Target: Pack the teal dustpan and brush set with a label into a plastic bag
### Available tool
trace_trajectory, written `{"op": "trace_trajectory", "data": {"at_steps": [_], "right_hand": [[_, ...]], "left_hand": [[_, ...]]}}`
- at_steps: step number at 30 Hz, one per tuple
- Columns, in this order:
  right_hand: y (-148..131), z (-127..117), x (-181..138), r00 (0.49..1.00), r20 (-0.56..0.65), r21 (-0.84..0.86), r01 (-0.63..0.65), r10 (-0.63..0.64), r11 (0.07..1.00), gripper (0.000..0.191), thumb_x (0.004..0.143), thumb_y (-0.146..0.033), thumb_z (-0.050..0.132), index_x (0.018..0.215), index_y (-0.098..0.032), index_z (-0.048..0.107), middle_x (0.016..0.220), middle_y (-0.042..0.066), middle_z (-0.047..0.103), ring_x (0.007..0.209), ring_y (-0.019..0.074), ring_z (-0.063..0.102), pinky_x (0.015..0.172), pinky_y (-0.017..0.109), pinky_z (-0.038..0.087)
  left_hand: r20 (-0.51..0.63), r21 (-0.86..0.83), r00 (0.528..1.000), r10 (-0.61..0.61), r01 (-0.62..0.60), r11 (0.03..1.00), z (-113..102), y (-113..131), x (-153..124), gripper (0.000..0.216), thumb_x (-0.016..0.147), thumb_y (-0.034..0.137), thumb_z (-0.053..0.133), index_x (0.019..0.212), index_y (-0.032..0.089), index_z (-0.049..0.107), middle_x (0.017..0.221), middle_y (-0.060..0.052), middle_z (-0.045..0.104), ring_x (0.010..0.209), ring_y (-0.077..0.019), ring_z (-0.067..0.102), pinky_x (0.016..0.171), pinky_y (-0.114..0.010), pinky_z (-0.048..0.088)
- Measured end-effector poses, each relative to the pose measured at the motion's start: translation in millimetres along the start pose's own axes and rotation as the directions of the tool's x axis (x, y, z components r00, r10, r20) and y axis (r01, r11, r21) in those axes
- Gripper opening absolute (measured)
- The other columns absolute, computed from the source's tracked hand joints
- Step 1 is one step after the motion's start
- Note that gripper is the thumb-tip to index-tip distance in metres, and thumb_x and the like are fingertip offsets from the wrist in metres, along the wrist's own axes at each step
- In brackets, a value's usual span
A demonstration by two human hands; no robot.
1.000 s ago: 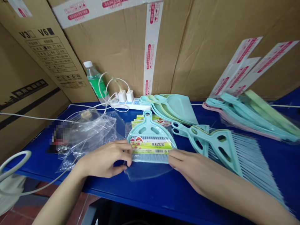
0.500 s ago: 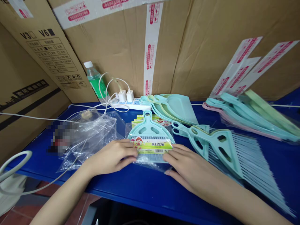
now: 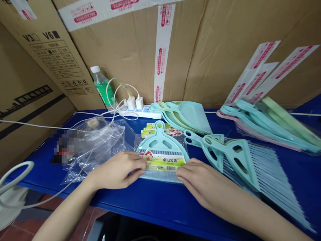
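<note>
**Both hands at the lower edge of a bagged dustpan set**

The dustpan set (image 3: 162, 147) lies flat on the blue table (image 3: 155, 204), near its front edge, with the handle pointing away from the person. It is inside a clear bag, and a green label card (image 3: 164, 161) goes across its middle.

The left hand (image 3: 117, 170) has its fingers curled, and thumb and fingers pinch the lower left edge of the bag. The right hand (image 3: 198, 180) has bent fingers, and their tips touch the lower right corner; whether they really grip it, I cannot tell.

Loose plastic bags (image 3: 95, 139) lie just left of the set. A row of brushes (image 3: 240, 160) lies to the right, and a stack of dustpans (image 3: 188, 115) lies behind.
</note>
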State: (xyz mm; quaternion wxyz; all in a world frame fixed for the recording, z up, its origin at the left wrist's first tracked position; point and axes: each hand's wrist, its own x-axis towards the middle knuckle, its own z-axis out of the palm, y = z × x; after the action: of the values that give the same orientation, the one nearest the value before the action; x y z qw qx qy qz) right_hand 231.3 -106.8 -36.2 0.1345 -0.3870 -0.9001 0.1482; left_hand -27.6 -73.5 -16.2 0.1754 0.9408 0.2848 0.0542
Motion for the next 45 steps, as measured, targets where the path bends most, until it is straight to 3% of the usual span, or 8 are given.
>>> {"op": "trace_trajectory", "data": {"at_steps": [3,10,15,20,28,34,45], "right_hand": [[-3,1,2,1.0,-0.026,-0.031,-0.013,0.012,0.999,0.025,0.088,-0.003,0.044,0.077,-0.019,0.06,0.072,0.003,0.066,0.068,0.0193,0.061,0.069,0.032,0.044],[1,11,8,0.995,-0.094,-0.137,0.016,-0.029,0.99,0.021,0.09,-0.008,0.046,0.074,-0.02,0.052,0.067,-0.001,0.063,0.06,0.0172,0.06,0.063,0.031,0.043],[5,15,11,0.981,-0.171,-0.179,0.064,-0.095,0.982,0.021,0.086,-0.004,0.051,0.074,-0.021,0.05,0.068,0.0,0.062,0.063,0.0175,0.061,0.06,0.03,0.045],[7,17,11,0.975,-0.207,-0.175,0.047,-0.083,0.984,0.022,0.081,0.001,0.052,0.078,-0.021,0.05,0.071,0.0,0.06,0.064,0.0177,0.059,0.054,0.028,0.043],[5,17,11,0.982,-0.158,-0.267,0.055,-0.1,0.962,0.043,0.069,0.01,0.041,0.095,-0.02,0.058,0.082,0.002,0.059,0.066,0.0167,0.059,0.055,0.026,0.043],[6,19,12,0.959,-0.196,-0.335,0.132,-0.206,0.933,0.045,0.071,0.009,0.043,0.101,-0.018,0.066,0.083,0.004,0.059,0.067,0.0175,0.057,0.06,0.029,0.048],[7,22,10,0.965,-0.15,-0.385,0.141,-0.213,0.912,0.053,0.076,0.004,0.045,0.121,-0.019,0.061,0.09,0.006,0.061,0.078,0.021,0.059,0.066,0.033,0.049]], "left_hand": [[-0.037,0.038,0.999,-0.003,0.005,0.999,4,1,2,0.018,0.091,0.015,0.039,0.078,0.018,0.052,0.069,0.001,0.055,0.063,-0.0143,0.054,0.058,-0.026,0.039],[-0.105,0.095,0.994,-0.02,0.03,0.995,12,-2,4,0.025,0.099,0.025,0.037,0.087,0.018,0.058,0.08,-0.001,0.06,0.065,-0.0134,0.058,0.059,-0.025,0.041],[-0.105,0.06,0.991,-0.083,0.09,0.994,13,-3,5,0.022,0.098,0.022,0.038,0.086,0.018,0.056,0.082,-0.001,0.058,0.065,-0.0136,0.057,0.058,-0.025,0.041],[-0.117,-0.011,0.986,-0.116,0.116,0.993,14,-1,4,0.017,0.097,0.019,0.039,0.086,0.018,0.053,0.083,-0.001,0.059,0.067,-0.0141,0.058,0.061,-0.026,0.043],[-0.163,-0.052,0.975,-0.15,0.143,0.988,15,0,3,0.01,0.093,0.013,0.042,0.09,0.019,0.049,0.086,-0.001,0.06,0.068,-0.0141,0.061,0.061,-0.026,0.045],[-0.167,0.108,0.977,-0.13,0.149,0.983,19,-1,3,0.015,0.093,0.011,0.038,0.094,0.019,0.052,0.092,-0.003,0.061,0.069,-0.0148,0.063,0.06,-0.027,0.049],[-0.217,0.341,0.976,-0.01,0.085,0.936,12,-2,3,0.031,0.089,0.0,0.035,0.099,0.016,0.059,0.094,-0.007,0.062,0.085,-0.0207,0.056,0.071,-0.033,0.053]]}}
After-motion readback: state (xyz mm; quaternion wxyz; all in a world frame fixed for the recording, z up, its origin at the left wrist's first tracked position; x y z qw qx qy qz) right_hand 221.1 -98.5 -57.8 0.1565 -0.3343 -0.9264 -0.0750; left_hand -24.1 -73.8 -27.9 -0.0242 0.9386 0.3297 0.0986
